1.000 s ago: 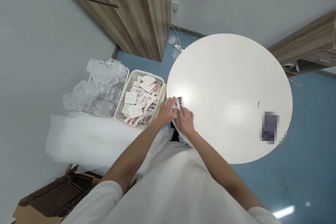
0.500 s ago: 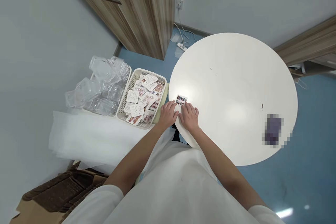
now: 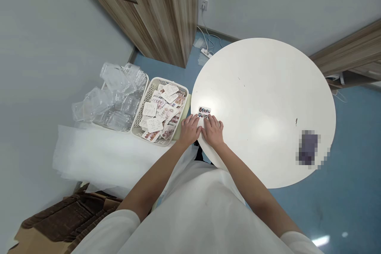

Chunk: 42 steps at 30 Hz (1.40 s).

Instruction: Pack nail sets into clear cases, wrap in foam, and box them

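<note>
A small white card of press-on nails (image 3: pixel 204 110), with two rows of dark, shiny nails, is at the near left edge of the round white table (image 3: pixel 268 71). My left hand (image 3: pixel 189 129) grips it from the left with bent fingers, its thumb turned inward. On the other side, my right hand (image 3: pixel 213 130) has its fingertips on the card's right lower part. Both thumbs come close together below the rows of nails. The lower portion of the card is partly covered by my fingers.
Left of the table, a white basket (image 3: pixel 137 120) holds several nail cards and printed slips. Beside it, another basket is heaped with clear plastic boxes (image 3: pixel 114 99). White foam sheets (image 3: pixel 89 154) and an opened cardboard box (image 3: pixel 65 218) lie nearer. A blurred dark object (image 3: pixel 308 149) rests on the table's right.
The card has shifted slightly up and left, and its nails show more clearly between my hands. My right hand has moved a little left; my left hand is nearly still.
</note>
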Each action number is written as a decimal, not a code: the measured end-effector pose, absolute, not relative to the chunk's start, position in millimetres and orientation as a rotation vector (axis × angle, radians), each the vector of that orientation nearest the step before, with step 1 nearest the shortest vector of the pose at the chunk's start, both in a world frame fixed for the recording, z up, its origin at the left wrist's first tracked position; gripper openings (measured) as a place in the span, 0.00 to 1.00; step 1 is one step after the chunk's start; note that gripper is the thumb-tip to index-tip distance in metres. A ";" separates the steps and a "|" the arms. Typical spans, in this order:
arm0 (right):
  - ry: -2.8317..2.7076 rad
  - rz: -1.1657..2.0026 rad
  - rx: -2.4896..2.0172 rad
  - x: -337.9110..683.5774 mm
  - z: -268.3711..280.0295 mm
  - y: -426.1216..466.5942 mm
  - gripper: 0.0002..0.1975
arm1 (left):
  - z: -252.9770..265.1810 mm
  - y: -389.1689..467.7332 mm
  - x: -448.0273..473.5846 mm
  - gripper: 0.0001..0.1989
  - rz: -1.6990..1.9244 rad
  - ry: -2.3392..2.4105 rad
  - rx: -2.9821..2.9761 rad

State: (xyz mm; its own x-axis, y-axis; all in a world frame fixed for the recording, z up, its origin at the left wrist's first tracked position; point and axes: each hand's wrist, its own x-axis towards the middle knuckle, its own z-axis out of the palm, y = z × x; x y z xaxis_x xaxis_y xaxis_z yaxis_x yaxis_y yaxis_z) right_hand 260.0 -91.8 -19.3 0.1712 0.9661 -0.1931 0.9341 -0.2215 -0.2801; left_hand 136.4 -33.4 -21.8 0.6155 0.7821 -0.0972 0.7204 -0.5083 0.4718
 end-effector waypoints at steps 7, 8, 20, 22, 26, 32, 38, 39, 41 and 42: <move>-1.891 0.466 -2.314 260.2 -17.3 -95.4 0.22 | -20.6 -37.1 137.8 0.20 0.240 1.206 2.352; -1.897 0.463 -2.309 260.4 -15.9 -96.8 0.22 | -19.5 -38.6 137.9 0.20 0.245 1.216 2.346; -2.096 0.476 -1.978 261.1 4.1 -128.3 0.21 | 2.8 -112.7 102.7 0.19 0.318 1.596 2.191; -2.157 0.539 -1.884 256.3 4.1 -131.2 0.20 | 7.6 -126.9 89.1 0.19 0.314 1.695 2.133; -2.331 0.800 -1.643 242.0 5.4 -128.2 0.19 | 24.0 -137.8 59.8 0.19 0.291 1.834 2.027; -2.399 1.086 -1.325 198.3 24.2 -84.6 0.16 | 60.7 -112.5 13.2 0.22 0.293 1.958 1.772; -2.146 1.072 -1.300 136.2 55.5 -33.6 0.16 | 84.8 -65.8 -33.2 0.23 0.609 1.920 1.564; -2.082 1.087 -1.313 128.8 58.1 -29.2 0.16 | 85.9 -58.4 -40.6 0.22 0.669 1.907 1.542; -1.950 1.140 -1.340 117.5 60.4 -22.0 0.16 | 86.2 -44.7 -54.9 0.21 0.781 1.897 1.471; -1.891 1.172 -1.351 113.4 60.4 -18.3 0.16 | 85.6 -38.0 -61.8 0.21 0.834 1.895 1.414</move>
